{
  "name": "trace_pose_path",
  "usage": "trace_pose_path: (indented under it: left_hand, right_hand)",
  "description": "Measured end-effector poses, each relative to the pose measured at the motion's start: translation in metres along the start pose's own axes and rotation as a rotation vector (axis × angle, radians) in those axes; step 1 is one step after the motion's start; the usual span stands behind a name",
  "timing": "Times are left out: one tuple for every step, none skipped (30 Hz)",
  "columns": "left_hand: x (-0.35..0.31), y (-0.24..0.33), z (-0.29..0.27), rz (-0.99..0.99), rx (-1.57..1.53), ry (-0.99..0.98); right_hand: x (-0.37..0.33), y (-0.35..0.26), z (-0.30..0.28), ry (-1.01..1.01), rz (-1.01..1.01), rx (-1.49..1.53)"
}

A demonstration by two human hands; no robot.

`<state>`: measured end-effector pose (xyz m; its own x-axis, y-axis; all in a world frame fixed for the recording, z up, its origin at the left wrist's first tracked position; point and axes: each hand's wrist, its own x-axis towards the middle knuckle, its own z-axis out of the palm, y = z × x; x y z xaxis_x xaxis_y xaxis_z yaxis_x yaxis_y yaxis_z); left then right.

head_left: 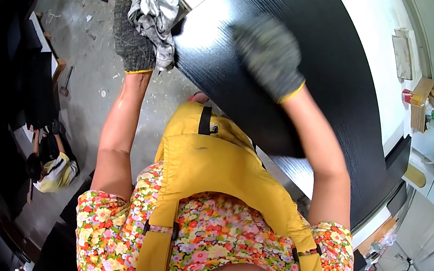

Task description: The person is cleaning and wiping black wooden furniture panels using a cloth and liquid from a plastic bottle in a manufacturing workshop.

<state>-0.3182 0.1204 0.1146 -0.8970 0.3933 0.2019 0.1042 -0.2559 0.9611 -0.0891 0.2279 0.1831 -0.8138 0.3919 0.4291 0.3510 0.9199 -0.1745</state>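
My left hand (131,40), in a dark grey knit glove with a yellow cuff, grips a crumpled grey-and-white rag (158,10). The rag hangs beside the corner of a black wood-grain panel (322,44) with a glossy surface. Over that panel is my right hand (272,56), in a matching glove. Motion smears its fingers, so I cannot tell whether they hold anything or touch the surface.
Under the panel lies a white worktop (372,32). A flat whitish block (403,53) rests at its right side, near a cardboard box (421,102) and small bottles. At left, a person (55,169) works among dark panels; a hammer-like tool (66,82) lies on the floor.
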Motion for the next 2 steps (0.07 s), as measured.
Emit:
trace_pose_path:
  left_hand:
    - [0.001,0.0021,0.0031,-0.057,-0.079,0.002]
    - [0.0021,0.0012,0.0061,-0.115,-0.156,0.011]
  right_hand:
    - [0.0083,0.0403,0.0093,0.153,0.059,0.099]
    - [0.0064,0.0414,0.0099,0.15,0.055,0.098]
